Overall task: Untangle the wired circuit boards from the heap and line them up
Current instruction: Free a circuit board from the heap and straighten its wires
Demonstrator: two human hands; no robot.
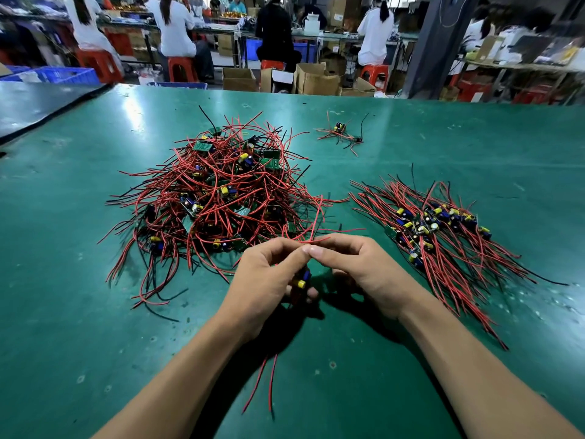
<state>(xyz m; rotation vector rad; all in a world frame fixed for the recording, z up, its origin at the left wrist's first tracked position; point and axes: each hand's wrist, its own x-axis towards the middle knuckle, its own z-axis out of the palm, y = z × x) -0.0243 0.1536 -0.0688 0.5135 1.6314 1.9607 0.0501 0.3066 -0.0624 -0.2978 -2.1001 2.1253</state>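
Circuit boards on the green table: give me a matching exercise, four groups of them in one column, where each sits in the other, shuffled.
1 heap
2 sorted row
3 small cluster
4 single board

A far side, right of centre
B in left hand
C near right side
D centre left

Pairs: 1-D, 2-C, 3-A, 4-B

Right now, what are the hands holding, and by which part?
One wired circuit board: the left hand holds the board itself in its curled fingers, and the right hand pinches a red wire just above it.
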